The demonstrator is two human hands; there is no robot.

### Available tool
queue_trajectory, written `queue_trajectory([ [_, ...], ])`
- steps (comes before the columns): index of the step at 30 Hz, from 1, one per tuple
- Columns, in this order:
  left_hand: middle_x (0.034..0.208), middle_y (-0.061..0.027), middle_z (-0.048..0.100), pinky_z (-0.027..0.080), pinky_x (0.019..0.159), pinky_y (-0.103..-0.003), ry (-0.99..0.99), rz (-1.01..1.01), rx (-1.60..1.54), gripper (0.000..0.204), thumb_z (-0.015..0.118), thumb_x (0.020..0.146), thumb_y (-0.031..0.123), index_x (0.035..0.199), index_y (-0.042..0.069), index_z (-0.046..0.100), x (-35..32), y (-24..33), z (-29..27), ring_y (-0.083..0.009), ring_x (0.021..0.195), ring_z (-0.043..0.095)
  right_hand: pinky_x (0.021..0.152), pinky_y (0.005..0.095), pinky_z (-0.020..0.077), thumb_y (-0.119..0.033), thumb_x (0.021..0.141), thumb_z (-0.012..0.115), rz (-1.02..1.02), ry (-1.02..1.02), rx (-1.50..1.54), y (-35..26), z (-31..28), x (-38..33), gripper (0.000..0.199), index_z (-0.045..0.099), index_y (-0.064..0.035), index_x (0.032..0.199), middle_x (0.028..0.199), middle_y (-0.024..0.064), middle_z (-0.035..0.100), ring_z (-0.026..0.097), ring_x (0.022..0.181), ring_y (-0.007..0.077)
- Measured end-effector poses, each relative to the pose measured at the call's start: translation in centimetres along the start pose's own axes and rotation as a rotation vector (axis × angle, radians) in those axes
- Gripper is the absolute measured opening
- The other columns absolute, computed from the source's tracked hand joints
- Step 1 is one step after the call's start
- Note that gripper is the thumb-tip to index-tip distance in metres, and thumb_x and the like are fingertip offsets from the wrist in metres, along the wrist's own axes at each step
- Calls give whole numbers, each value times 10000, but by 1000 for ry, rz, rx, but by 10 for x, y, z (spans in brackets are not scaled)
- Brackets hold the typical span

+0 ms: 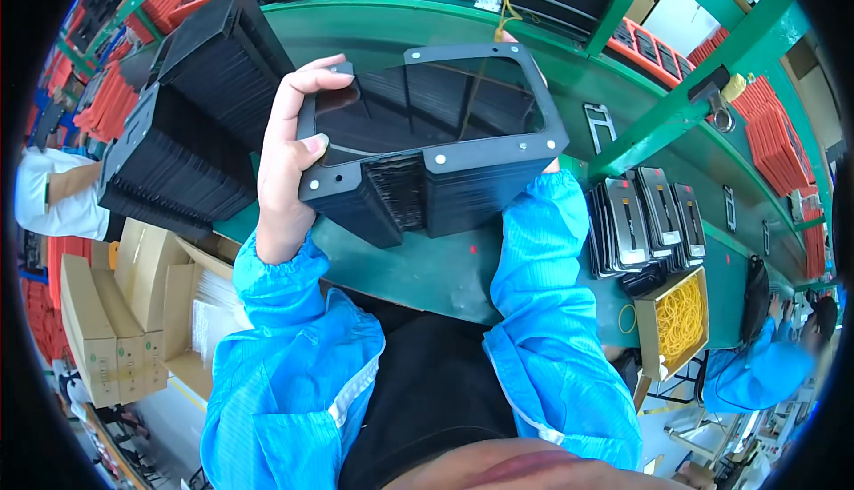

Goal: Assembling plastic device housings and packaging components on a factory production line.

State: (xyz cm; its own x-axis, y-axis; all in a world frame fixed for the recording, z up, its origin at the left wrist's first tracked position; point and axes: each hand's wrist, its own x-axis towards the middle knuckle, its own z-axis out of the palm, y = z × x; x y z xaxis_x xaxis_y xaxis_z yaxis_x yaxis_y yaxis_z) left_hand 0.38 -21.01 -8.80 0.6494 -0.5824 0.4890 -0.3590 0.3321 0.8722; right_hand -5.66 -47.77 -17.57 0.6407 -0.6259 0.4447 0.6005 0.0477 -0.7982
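Note:
I hold a thick stack of black plastic trays [445,148] up over the green workbench [427,268]. My left hand [289,156] grips its left edge, thumb on the top tray and fingers curled over the far corner. My right hand [550,166] is almost fully hidden behind the stack's right side; only a bit of finger shows under the right corner and at the far edge. Both arms wear blue sleeves. The top tray has small white dots at its corners.
Two tall stacks of black trays [191,125] lean at the left of the bench. Dark flat parts [645,219] stand in a row at the right, beside a cardboard box of yellow rubber bands [680,317]. Cardboard boxes [133,303] sit lower left. Another person in blue [765,361] works at the right.

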Motion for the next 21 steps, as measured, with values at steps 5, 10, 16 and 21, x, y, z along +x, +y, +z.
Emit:
queue_trajectory([
  [5, 1393, -191, 521, 386, 1098, -367, -56, 98, 107, 566, 462, 763, 293, 1188, -24, 660, 0, 1, -12, -274, 1260, 541, 706, 292, 561, -222, 1049, 592, -238, 213, -302, -55, -5, -5, 411, 525, 41, 1358, 953, 108, 681, 658, 736, 159],
  [10, 1413, -193, 504, 386, 1101, -376, -84, 108, 122, 588, 498, 811, 388, 1189, -23, 682, 2, -12, -17, -282, 1282, 530, 610, 369, 594, -372, 1035, 596, -648, -99, 29, -148, 56, -81, 573, 420, 1, 1432, 939, 169, 694, 693, 702, 257],
  [16, 1400, -190, 485, 383, 1119, -395, -205, 289, 208, 744, 699, 746, 565, 1244, 12, 671, 3, -13, -29, -295, 1302, 518, 725, 340, 622, -297, 1038, 577, -462, -640, -434, -138, 89, -103, 330, 677, 11, 1100, 1044, 216, 705, 737, 903, 304],
  [21, 1406, -192, 454, 413, 1105, -392, -235, 279, 247, 834, 830, 642, 547, 1277, 35, 657, 4, -13, -32, -300, 1291, 517, 771, 346, 609, 31, 900, 672, -216, -667, -702, -148, 102, -118, 221, 693, 17, 1119, 1147, 172, 683, 727, 911, 257],
])
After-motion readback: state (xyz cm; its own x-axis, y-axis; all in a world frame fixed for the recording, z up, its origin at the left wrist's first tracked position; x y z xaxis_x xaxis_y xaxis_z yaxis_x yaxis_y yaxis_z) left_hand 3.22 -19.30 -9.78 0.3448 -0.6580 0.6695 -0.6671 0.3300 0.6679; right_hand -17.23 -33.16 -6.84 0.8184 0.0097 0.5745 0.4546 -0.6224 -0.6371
